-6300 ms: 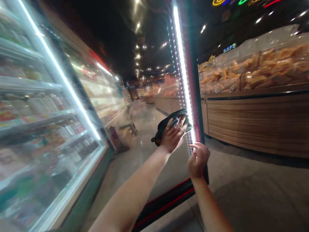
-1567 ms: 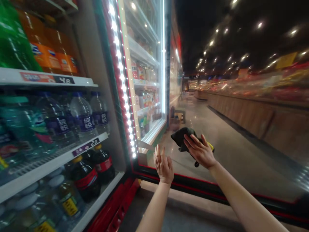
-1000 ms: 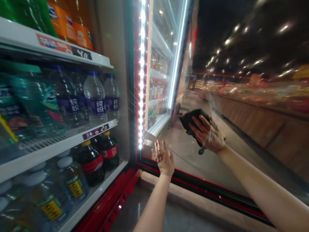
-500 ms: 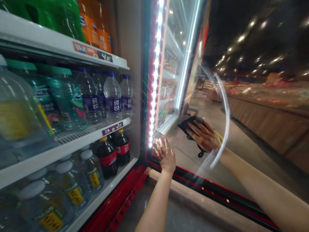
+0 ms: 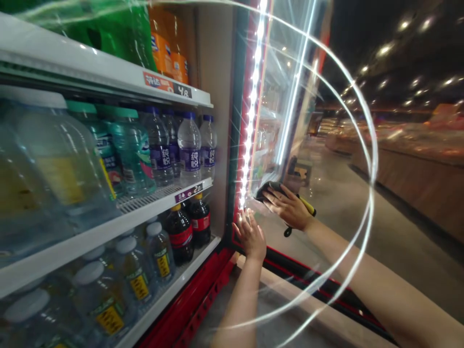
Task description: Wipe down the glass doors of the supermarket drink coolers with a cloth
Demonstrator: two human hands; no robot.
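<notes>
My right hand (image 5: 286, 205) lies over a dark cloth (image 5: 268, 190) against the glass of the cooler door (image 5: 326, 232), close to its lit inner edge. A yellow piece with a dark end (image 5: 307, 205) sticks out beyond this hand, and a small black loop (image 5: 287, 231) hangs below; whether they belong to the cloth I cannot tell. My left hand (image 5: 251, 237) is open, fingers spread, at the lower corner of the door near the bottom of the bright light strip (image 5: 250, 130). Its palm is turned from view, and nothing shows in it.
Left of the door, cooler shelves (image 5: 170, 195) hold several drinks: water bottles (image 5: 189, 145), cola bottles (image 5: 180, 234), orange soda (image 5: 161, 46) and white-capped bottles (image 5: 136, 270). The red cooler sill (image 5: 188, 295) runs below. Beyond the glass are a shop floor and a wooden counter (image 5: 409, 193).
My right hand and the cloth have moved left across the glass, toward the light strip and my left hand. The view has shifted slightly left, and the left hand stays by the corner.
</notes>
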